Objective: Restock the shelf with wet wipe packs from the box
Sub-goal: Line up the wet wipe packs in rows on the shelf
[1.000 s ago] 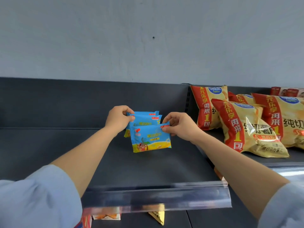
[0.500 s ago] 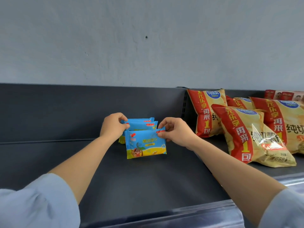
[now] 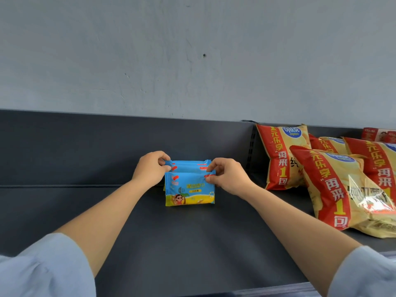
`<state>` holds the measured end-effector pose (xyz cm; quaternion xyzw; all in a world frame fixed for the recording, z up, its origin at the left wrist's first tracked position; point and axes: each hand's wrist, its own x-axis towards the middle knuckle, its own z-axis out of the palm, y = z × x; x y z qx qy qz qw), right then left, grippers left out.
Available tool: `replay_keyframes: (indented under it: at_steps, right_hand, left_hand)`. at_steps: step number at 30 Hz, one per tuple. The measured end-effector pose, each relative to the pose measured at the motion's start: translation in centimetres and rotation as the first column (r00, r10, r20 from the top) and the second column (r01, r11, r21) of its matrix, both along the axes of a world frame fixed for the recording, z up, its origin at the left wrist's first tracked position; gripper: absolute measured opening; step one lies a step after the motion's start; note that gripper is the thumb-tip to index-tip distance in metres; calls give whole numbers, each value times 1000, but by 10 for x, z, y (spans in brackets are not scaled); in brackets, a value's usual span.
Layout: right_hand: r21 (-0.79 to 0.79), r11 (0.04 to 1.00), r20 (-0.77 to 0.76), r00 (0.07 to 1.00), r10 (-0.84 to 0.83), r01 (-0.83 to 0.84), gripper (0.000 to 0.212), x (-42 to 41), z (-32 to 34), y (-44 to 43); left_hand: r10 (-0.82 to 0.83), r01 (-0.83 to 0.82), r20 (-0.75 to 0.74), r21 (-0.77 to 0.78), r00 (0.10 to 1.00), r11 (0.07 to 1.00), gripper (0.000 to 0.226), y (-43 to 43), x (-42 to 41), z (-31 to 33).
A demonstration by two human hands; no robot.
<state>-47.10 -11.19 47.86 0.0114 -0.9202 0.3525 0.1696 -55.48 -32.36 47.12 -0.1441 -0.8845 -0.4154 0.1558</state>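
Three blue and yellow wet wipe packs (image 3: 189,188) stand upright in a row, one behind the other, on the dark grey shelf (image 3: 150,243). My left hand (image 3: 151,168) pinches the top left corners of the packs. My right hand (image 3: 225,175) pinches their top right corners. The front pack's face is in full view; the two behind show only their top edges. The box is out of view.
Several large red and yellow chip bags (image 3: 342,185) lie on the shelf section to the right, past a dark divider (image 3: 250,151). A red package (image 3: 378,133) sits at the far right back. The shelf's back panel and a grey wall rise behind.
The view has tilted upward, so the shelf's front rail has dropped out of sight. Both hands stay on the packs' top corners, and the packs stand straighter on the shelf.
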Motion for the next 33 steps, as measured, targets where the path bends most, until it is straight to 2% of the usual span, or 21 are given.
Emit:
replay_keyframes:
  at_steps: [4,8,10,11,15,19,26,33]
  right_hand:
    - [11,1000,12,1000,-19,19,14,-8,1,-8]
    - [61,996,-13,998,-69,70,14,-15,0,-14]
    - [73,993,-21,996,-92,93,14,-17,0,-16]
    - [79,991,-27,994,-103,105,15,-18,0,-17]
    - [122,981,-63,988,-143,150,19,-22,-3,-21]
    - [190,966,-98,983,-158,174,22,-24,-5,-24]
    - [329,924,-195,972,-135,195,25,-19,-7,-25]
    - [415,882,-197,969,-152,222,27,-15,-7,-29]
  left_hand:
    - [10,-12,-50,-41,999,999,17,-9,8,4]
    - [-40,30,-107,-92,993,995,23,-11,24,7]
    - [-77,65,-105,-120,991,991,17,-14,28,6]
    - [-88,72,-99,-161,991,984,17,-16,29,5]
    - [-75,24,-120,-383,990,924,47,-17,31,2]
    - [-68,-75,-244,-533,967,843,51,-13,33,-1]
    - [-61,-160,-343,-578,937,800,47,-7,29,-4]
    - [-65,-182,-372,-591,926,786,50,-7,27,-6]
